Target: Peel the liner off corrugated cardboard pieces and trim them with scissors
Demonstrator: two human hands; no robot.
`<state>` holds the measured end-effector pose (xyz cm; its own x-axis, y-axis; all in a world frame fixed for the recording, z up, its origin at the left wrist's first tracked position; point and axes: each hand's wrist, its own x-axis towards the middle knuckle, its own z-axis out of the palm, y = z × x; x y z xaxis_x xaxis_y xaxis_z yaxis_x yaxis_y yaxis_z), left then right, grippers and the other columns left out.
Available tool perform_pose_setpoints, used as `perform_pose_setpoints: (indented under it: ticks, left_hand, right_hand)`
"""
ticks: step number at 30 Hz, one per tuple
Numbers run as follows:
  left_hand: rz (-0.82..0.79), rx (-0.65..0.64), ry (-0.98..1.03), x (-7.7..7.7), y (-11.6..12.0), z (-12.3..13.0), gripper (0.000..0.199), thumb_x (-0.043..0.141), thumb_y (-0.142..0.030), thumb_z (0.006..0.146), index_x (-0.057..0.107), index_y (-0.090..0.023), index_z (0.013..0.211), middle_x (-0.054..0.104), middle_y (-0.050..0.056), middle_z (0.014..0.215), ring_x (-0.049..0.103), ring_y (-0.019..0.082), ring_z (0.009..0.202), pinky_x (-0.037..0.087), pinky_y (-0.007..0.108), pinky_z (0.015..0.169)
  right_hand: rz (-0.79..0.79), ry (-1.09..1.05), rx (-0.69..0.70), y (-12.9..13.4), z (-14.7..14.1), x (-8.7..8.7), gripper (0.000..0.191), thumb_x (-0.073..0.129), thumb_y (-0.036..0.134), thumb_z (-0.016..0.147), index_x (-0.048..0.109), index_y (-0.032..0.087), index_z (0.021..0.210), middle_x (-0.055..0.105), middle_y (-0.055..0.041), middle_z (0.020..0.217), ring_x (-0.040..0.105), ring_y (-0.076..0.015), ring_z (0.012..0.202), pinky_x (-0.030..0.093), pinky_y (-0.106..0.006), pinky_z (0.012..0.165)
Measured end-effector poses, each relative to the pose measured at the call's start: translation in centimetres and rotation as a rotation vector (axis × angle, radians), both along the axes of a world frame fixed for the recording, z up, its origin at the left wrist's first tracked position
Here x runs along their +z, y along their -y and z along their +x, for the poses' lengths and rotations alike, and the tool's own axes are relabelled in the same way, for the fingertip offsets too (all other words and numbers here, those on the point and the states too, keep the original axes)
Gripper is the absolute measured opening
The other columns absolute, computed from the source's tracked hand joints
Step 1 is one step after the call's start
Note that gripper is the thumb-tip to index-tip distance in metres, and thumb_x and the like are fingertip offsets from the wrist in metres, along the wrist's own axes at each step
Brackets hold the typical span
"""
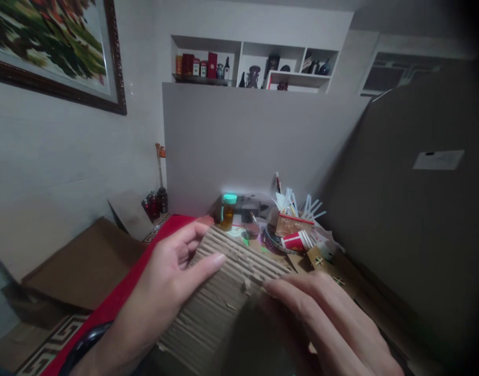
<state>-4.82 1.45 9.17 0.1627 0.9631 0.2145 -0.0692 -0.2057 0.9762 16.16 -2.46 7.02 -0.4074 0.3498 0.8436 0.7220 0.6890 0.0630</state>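
Observation:
A piece of corrugated cardboard (pixel 219 292) is held up in front of me, its ridged side toward me and some torn scraps of paper still on the ridges. My left hand (pixel 172 266) grips its left edge, thumb on the ridges and fingers behind. My right hand (pixel 321 318) is at the right side of the cardboard, fingertips pressed together at the ridges near a loose paper flake (pixel 246 284). What the right fingertips pinch, if anything, is too small to tell.
Beyond the cardboard stand a jar with a green lid (pixel 228 211), red-and-white paper cups (pixel 296 240) and a box of white strips (pixel 294 223). A red cloth (pixel 141 271) covers the table's left side. Grey panels (pixel 247 141) rise behind and on the right; brown cardboard (pixel 82 261) lies left.

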Motion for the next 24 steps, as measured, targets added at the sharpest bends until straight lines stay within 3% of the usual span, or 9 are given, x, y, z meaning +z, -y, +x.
perform_pose_setpoints:
  ticks: [3, 7, 12, 17, 24]
  left_hand:
    - [0.017, -0.03, -0.043, 0.2, 0.4, 0.3, 0.016, 0.07, -0.032, 0.088, 0.063, -0.022, 0.099, 0.076, 0.002, 0.104, 0.07, 0.018, 0.094, 0.051, 0.026, 0.08]
    - [0.037, -0.055, -0.058, 0.3, 0.7, 0.5, 0.018, 0.071, -0.033, 0.087, 0.064, -0.022, 0.099, 0.075, 0.002, 0.108, 0.071, 0.017, 0.092, 0.051, 0.024, 0.079]
    - [0.03, -0.06, -0.05, 0.3, 0.9, 0.6, 0.014, 0.071, -0.03, 0.087, 0.065, -0.021, 0.096, 0.077, 0.001, 0.1, 0.071, 0.016, 0.09, 0.051, 0.023, 0.076]
    - [-0.004, -0.04, -0.024, -0.2, 0.5, 0.5, 0.015, 0.073, -0.029, 0.086, 0.065, -0.021, 0.095, 0.077, 0.001, 0.096, 0.07, 0.015, 0.087, 0.051, 0.022, 0.074]
    - [-0.045, -0.079, 0.024, -0.5, -0.2, 0.4, 0.025, 0.074, -0.032, 0.086, 0.062, -0.021, 0.104, 0.076, 0.002, 0.097, 0.069, 0.015, 0.087, 0.051, 0.023, 0.076]
  right_hand:
    - [0.038, 0.001, -0.011, -0.4, -0.1, -0.5, 0.028, 0.067, 0.006, 0.089, 0.064, 0.007, 0.117, 0.068, -0.0123, 0.098, 0.059, -0.0213, 0.084, 0.05, -0.036, 0.073]
    - [0.02, 0.006, -0.003, -0.7, 0.1, -0.9, 0.019, 0.059, 0.004, 0.092, 0.066, 0.009, 0.11, 0.065, -0.0129, 0.095, 0.056, -0.0218, 0.08, 0.048, -0.036, 0.067]
    - [0.105, 0.101, 0.026, -1.2, 0.5, -1.2, 0.026, 0.063, -0.002, 0.084, 0.063, 0.002, 0.11, 0.066, -0.0167, 0.094, 0.056, -0.0241, 0.082, 0.047, -0.039, 0.069]
    - [0.05, 0.12, 0.04, -1.4, 0.2, -1.2, 0.021, 0.066, -0.002, 0.082, 0.064, 0.006, 0.101, 0.062, -0.0123, 0.081, 0.051, -0.0203, 0.073, 0.042, -0.035, 0.061]
    - [0.032, 0.157, 0.06, -1.1, 0.2, -0.7, 0.015, 0.061, -0.001, 0.087, 0.064, 0.009, 0.098, 0.062, -0.0092, 0.078, 0.053, -0.0199, 0.072, 0.041, -0.035, 0.062]
